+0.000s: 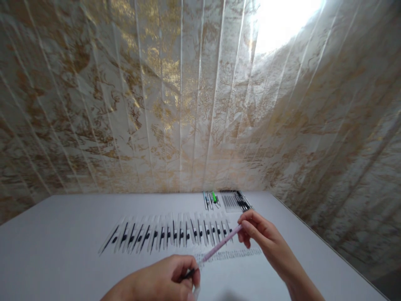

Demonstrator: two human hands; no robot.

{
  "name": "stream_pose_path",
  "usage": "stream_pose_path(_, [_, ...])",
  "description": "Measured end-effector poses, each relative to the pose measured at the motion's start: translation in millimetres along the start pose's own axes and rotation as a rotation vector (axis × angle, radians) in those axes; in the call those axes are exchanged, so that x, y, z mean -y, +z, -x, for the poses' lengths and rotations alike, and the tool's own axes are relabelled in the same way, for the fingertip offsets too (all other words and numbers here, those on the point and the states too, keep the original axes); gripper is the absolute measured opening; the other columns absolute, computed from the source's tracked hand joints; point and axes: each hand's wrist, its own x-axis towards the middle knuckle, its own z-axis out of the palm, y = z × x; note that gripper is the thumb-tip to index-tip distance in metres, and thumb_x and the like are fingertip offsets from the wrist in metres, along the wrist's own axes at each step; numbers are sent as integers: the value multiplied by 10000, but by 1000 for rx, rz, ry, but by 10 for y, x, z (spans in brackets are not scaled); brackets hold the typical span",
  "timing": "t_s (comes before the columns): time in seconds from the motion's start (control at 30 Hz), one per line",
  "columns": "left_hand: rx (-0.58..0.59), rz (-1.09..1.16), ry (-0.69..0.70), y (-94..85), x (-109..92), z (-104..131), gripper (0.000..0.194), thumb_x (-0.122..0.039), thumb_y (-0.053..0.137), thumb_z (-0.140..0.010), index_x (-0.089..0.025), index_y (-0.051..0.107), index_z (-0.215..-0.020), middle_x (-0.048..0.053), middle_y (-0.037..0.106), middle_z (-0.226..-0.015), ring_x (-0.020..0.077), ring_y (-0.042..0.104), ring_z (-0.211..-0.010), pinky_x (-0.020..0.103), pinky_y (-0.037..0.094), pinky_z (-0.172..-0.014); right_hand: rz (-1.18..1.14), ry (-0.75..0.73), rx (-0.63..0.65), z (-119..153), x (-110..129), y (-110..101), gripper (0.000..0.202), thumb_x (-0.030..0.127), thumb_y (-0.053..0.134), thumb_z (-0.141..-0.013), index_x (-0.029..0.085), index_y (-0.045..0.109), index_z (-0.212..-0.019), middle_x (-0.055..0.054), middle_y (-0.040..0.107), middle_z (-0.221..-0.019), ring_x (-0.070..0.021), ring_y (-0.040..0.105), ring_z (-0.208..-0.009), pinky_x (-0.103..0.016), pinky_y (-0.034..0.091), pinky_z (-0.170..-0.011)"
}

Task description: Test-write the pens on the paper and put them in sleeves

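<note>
Between my two hands slants a slim pink pen [219, 247]. My right hand [258, 232] pinches its upper end between thumb and fingertips. Its lower, clearer end reaches the fingers of my left hand [173, 276], which are curled closed around a small black piece [189, 274]; whether this is a pen cap I cannot tell. Something clear shows below those fingers. Behind my hands lies a long row of pen parts [163, 234], clear tubes with thin black refills and small black pieces, side by side on the white table [62, 234].
Near the table's back edge lie several pens with a bright green one [214, 197]. Beside them is a group of black pens and thin rods [234, 200]. A sheet with rows of small writing [232, 255] lies under my hands. A gold-patterned curtain [163, 104] hangs behind.
</note>
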Motion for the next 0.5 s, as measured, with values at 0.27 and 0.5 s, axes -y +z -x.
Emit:
stream_pose_path(0.27, [27,162,29,18,56,-69,283,-287,668,-557,-179,551,-791,-35,510,-669,105,479,-576,203,354,-490,-52,48,250,5,-114,302,314,484,605,-876,173,577,-844,-11,628,-691,-127,527,-610,-259,404,-583])
stream_pose_path(0.5, [63,498,163,-41,136,-141,261,-344,648,-709,-125,567,-825,83,623,-805,191,670,-738,237,472,-599,-284,128,62,-61,-383,58,320,458,726,-788,171,588,-816,22,603,-637,-105,473,-569,-237,354,-565])
